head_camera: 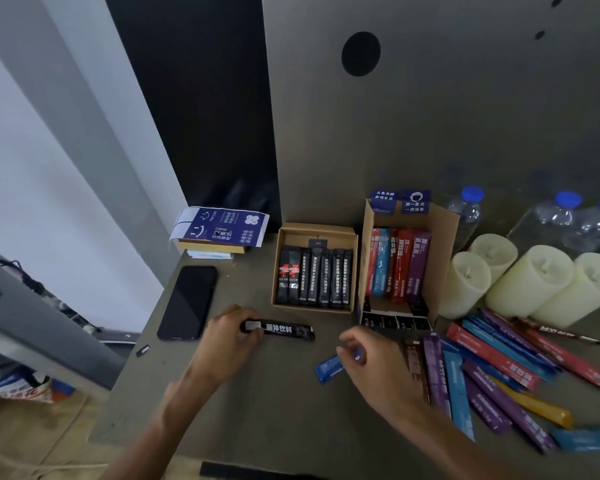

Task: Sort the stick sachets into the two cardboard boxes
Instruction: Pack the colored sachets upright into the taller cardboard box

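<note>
My left hand [227, 336] grips one end of a black stick sachet [284, 330] that lies level just in front of the low cardboard box [279, 271]. That box holds several black sachets standing in a row. My right hand [374, 367] holds a blue stick sachet [328, 368] above the table, in front of the taller cardboard box [367, 258], which holds red, blue and purple sachets. A loose pile of coloured sachets [499, 375] spreads over the table at the right.
A black phone [187, 303] lies left of the low box. A blue printed carton [222, 228] sits on a stack behind it. Cream pillar candles [530, 282] and clear water bottles [568, 220] stand at the back right. The table's left edge [142, 341] drops off.
</note>
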{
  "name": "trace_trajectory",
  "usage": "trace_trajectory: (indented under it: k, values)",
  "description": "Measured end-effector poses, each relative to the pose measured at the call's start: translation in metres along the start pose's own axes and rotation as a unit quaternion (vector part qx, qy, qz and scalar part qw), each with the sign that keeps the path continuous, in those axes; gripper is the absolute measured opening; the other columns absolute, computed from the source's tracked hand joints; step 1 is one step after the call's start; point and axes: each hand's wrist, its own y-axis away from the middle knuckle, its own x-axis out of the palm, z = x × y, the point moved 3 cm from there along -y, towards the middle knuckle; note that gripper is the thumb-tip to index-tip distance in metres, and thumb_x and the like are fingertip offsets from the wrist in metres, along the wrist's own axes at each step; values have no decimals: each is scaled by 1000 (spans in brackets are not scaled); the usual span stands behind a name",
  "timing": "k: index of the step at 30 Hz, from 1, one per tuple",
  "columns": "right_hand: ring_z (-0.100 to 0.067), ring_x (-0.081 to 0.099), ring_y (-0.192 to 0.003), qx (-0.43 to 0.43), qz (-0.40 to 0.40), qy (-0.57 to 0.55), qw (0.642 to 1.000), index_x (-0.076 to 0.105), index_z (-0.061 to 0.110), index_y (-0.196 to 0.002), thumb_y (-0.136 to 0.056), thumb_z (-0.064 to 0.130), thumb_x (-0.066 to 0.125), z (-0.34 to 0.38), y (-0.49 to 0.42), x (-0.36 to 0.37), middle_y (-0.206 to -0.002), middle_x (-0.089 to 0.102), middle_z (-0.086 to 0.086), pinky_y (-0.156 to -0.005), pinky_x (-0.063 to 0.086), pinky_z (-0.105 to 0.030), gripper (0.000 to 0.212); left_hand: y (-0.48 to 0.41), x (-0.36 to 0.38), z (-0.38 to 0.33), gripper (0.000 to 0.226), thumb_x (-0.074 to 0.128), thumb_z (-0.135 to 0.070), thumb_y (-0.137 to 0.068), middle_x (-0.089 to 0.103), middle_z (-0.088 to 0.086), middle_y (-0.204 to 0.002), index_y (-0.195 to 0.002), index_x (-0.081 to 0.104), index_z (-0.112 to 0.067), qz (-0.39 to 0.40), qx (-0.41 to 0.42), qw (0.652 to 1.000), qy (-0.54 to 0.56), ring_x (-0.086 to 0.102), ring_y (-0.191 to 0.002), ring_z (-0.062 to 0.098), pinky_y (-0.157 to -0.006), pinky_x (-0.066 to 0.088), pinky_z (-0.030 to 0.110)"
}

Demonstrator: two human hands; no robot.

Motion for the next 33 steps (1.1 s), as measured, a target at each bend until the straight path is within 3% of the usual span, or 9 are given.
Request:
trace_trajectory:
  k: [3, 5, 9, 12, 15, 20, 25, 29, 33]
  values:
    - [10, 52, -80, -18, 67, 13, 998, 58, 31, -132, -91, 41, 67, 13, -3, 11, -116, 54, 19, -76, 44, -10, 43, 5, -21, -28, 9, 71, -25, -89, 67, -10, -93, -97, 75, -25, 15, 44, 998, 33, 63, -83, 3, -73, 45, 6]
    - [4, 56, -89, -18, 75, 15, 997, 57, 31, -133, -90, 44, 68, 23, -4, 12, -120, 53, 17, -84, 50, -17, 46, 7, -33, -50, 7, 70, -34, -90, 69, -14, -87, -93, 75, -30, 45, 55, 996, 54, 63, -82, 0, -73, 48, 10]
    - [-2, 57, -74, -10, 49, -41, 998, 70, 28, -93, -93, 27, 67, 28, -4, -3, -79, 60, 13, -65, 45, -15, 3, 3, -43, -83, 33, 65, -50, -89, 64, -8, -66, -74, 70, -21, 80, 30, 986, 141, 57, -60, 7, -61, 45, 22]
    - [-2, 53, -53, 44, 91, -161, 982, 71, 17, -83, -95, 21, 66, 19, -1, -19, -59, 59, 5, -56, 47, -23, 14, 4, -41, -104, 50, 49, -51, -94, 66, 1, -69, -80, 69, -7, 63, -31, 955, 288, 57, -62, 12, -63, 46, 21]
    - [-7, 53, -49, 66, 112, -188, 973, 70, 15, -81, -96, 23, 64, 7, 1, -38, -52, 57, 0, -59, 45, -24, 18, 1, -28, -122, 56, 34, -45, -104, 72, 12, -86, -96, 71, -3, 56, -82, 922, 375, 62, -69, 19, -67, 47, 27]
    - [-8, 54, -50, 85, 114, -212, 967, 71, 17, -82, -96, 21, 64, -15, 4, -60, -57, 61, -1, -57, 44, -19, 16, -4, -5, -155, 30, 52, -32, -101, 71, 12, -88, -96, 69, -7, 64, -41, 939, 334, 63, -68, 13, -68, 52, 24]
    - [-8, 56, -52, 87, 121, -233, 961, 72, 21, -88, -95, 20, 66, -32, 7, -77, -70, 70, 5, -56, 47, -21, 9, -15, 17, -182, 18, 67, -23, -94, 69, 4, -72, -78, 66, -14, 56, 4, 966, 251, 67, -70, 22, -78, 57, 44]
    - [-8, 58, -53, 78, 85, -244, 963, 66, 20, -94, -95, 19, 66, -43, 1, -89, -86, 72, 1, -53, 48, -20, 1, -22, 29, -204, 17, 66, -23, -94, 69, -2, -69, -77, 66, -21, 35, 23, 973, 227, 65, -65, 10, -70, 56, 32]
    - [-4, 61, -53, 98, 14, -205, 974, 62, 18, -83, -95, 16, 64, -49, -16, -90, -78, 68, 1, -53, 49, -17, 13, -32, 36, -212, 11, 65, -28, -95, 68, -10, -87, -105, 61, -27, -11, 17, 975, 222, 64, -77, -7, -62, 51, 11]
